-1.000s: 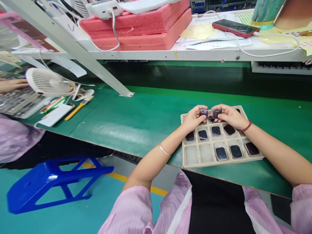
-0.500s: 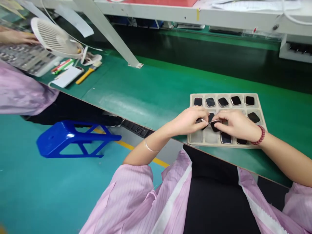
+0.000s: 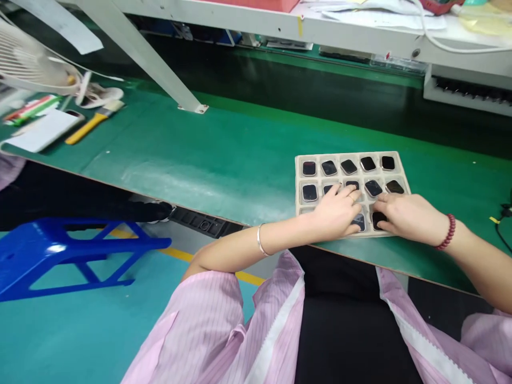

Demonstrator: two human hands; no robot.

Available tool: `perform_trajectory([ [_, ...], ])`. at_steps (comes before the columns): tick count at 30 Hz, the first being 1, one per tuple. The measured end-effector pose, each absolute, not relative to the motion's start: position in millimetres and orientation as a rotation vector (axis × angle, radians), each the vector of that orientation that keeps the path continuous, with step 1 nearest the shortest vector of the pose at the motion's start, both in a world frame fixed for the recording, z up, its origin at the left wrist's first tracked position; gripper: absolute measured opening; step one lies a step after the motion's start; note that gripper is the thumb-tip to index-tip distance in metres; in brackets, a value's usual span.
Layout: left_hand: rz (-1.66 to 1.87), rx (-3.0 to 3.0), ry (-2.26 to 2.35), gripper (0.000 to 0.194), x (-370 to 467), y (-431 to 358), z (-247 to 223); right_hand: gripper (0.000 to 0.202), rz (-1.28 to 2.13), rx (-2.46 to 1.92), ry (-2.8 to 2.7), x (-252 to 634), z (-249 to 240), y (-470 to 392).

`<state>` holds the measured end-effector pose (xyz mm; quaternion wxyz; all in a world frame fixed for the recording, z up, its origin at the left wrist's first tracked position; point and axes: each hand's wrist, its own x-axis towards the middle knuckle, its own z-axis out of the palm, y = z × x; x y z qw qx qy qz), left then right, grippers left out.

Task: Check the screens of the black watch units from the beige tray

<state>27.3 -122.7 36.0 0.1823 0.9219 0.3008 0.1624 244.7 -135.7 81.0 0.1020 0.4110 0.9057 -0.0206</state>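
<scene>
A pale compartment tray [image 3: 298,184] on the green bench holds dark-screened, square smartwatch cases in rows, among them one watch case [image 3: 309,192] at the left of the middle row. My left hand [image 3: 338,212] lies over the front and middle compartments, palm down with fingers apart. Its fingertips reach a front-row watch case [image 3: 359,222]; whether they touch it is unclear. My right hand [image 3: 408,216] has thumb and fingers closed around the edges of another watch case [image 3: 377,220] in the front row, at the tray's right. Parts of the front row are hidden beneath my hands.
A white post [image 3: 160,64] and shelf [image 3: 256,24] stand behind the bench. To the left are a fan [image 3: 36,58], a yellow-handled brush [image 3: 90,127] and a white-topped flat item [image 3: 44,130]. A blue stool [image 3: 60,250] stands on the floor, near another person's dark-clothed leg.
The view has swung right. My left hand has let go of a watch case and spread out over the tray. My right hand has shifted right, to the front row.
</scene>
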Motion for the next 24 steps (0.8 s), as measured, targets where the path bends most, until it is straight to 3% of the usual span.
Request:
perform_trajectory([
  [2,0.515,2.574,0.813,0.03,34,-126,34,0.009,-0.174,1.2,2.728,248,82,-141],
  [5,0.581,2.406,0.716,0.014,30,-124,39,0.008,-0.587,1.211,2.795,254,87,-134],
  [7,0.61,2.205,0.734,0.009,27,-113,44,0.012,-1.02,1.279,2.805,256,89,-117],
  [12,0.808,1.555,0.837,0.017,28,-49,40,0.027,-2.141,1.665,2.53,243,66,-52],
  [17,0.902,1.257,0.892,0.034,14,1,21,0.035,-2.639,2.027,2.289,215,32,-14],
  [24,0.87,1.092,0.764,0.062,-6,1,18,0.049,-3.082,1.663,2.016,218,16,-11],
])
